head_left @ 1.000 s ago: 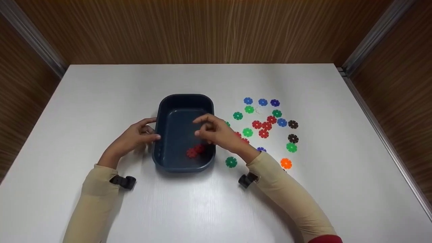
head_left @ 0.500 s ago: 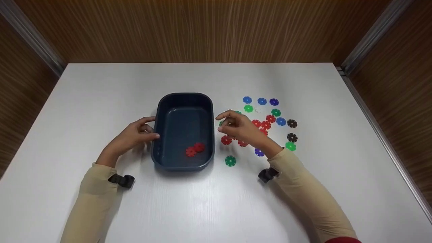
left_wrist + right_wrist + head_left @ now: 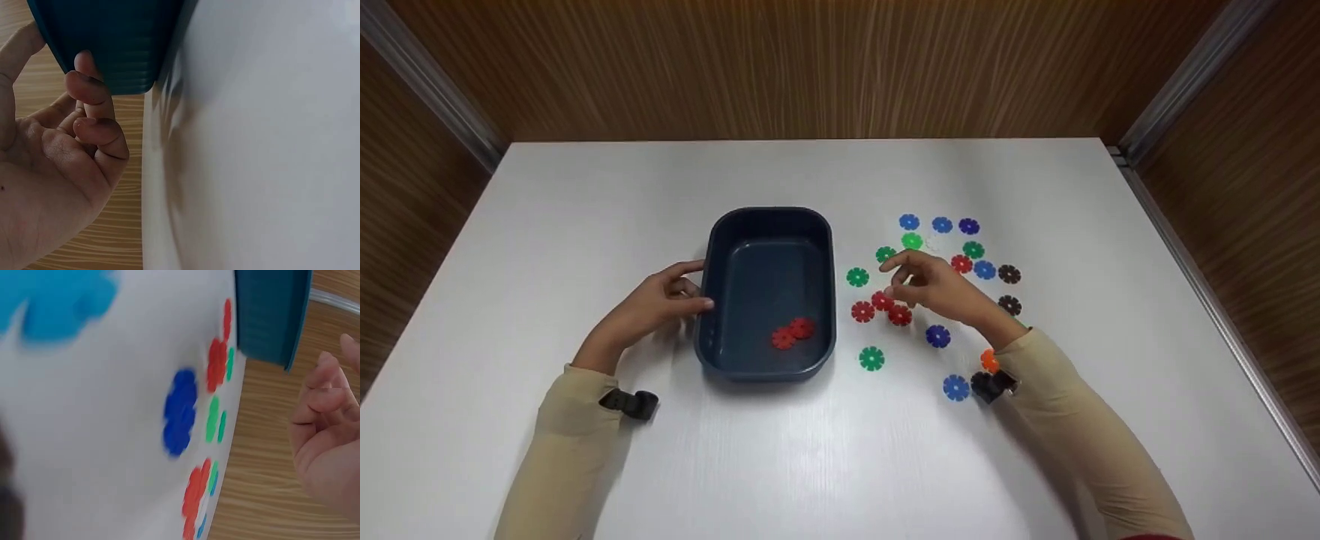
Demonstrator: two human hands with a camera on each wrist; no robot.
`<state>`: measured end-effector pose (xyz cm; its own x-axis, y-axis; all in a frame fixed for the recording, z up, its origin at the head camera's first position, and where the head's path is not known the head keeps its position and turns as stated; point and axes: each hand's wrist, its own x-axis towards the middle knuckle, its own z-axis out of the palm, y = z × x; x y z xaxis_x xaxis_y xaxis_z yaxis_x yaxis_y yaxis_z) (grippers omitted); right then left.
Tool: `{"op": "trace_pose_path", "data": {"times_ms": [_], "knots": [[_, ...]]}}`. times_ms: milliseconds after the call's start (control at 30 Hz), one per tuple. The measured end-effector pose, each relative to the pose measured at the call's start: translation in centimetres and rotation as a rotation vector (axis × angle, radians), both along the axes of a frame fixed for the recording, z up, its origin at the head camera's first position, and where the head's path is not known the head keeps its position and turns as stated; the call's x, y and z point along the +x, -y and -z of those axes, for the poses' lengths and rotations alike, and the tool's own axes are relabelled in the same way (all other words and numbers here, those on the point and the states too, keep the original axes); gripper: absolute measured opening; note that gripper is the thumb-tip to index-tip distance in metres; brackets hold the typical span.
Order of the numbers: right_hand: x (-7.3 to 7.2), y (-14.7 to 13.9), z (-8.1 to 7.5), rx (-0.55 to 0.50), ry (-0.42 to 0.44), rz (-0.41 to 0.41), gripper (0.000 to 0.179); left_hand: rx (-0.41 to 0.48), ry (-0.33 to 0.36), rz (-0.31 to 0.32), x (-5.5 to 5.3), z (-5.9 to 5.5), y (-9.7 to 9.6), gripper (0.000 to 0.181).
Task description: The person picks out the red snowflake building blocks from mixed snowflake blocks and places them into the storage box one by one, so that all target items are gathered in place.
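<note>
My left hand (image 3: 658, 302) grips the left side of a dark blue plastic tub (image 3: 768, 374), with its thumb at the rim; in the left wrist view the fingers (image 3: 93, 93) curl beside the tub's outer wall. Two red notched plastic discs (image 3: 783, 339) lie in the tub's near right part. My right hand (image 3: 941, 289) hovers right of the tub, over more discs, fingers loosely bent and nothing visible between them. Close under its thumb is a red disc (image 3: 883, 301), with another red disc (image 3: 900, 315) touching it. The hand hides some of the discs.
Scattered on the white table (image 3: 825, 465) are several discs, among them a dark blue one (image 3: 937, 336), a green one (image 3: 871, 358) and a brown one (image 3: 1009, 274). A wood-grain panel (image 3: 810, 75) stands behind; others flank both sides.
My right hand has moved right, from above the tub to above the loose discs, uncovering red and green ones beside the tub. My left hand stays at the tub's side.
</note>
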<state>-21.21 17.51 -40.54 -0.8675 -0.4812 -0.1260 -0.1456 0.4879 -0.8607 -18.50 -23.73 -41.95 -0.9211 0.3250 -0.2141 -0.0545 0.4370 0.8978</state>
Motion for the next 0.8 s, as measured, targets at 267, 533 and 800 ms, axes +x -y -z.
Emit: {"op": "trace_pose_path", "data": {"times_ms": [267, 533, 800], "knots": [[-0.1, -1.3, 0.6, 0.175, -0.020, -0.088, 0.036, 0.018, 0.004, 0.006, 0.0, 0.0, 0.1, 0.069], [-0.1, -1.9, 1.1, 0.324, -0.102, -0.159, 0.032, 0.010, 0.003, -0.001, 0.1, -0.1, 0.0, 0.068], [0.1, -1.9, 1.2, 0.435, -0.090, -0.161, 0.035, -0.001, 0.005, -0.001, 0.2, -0.2, -0.1, 0.068]]}}
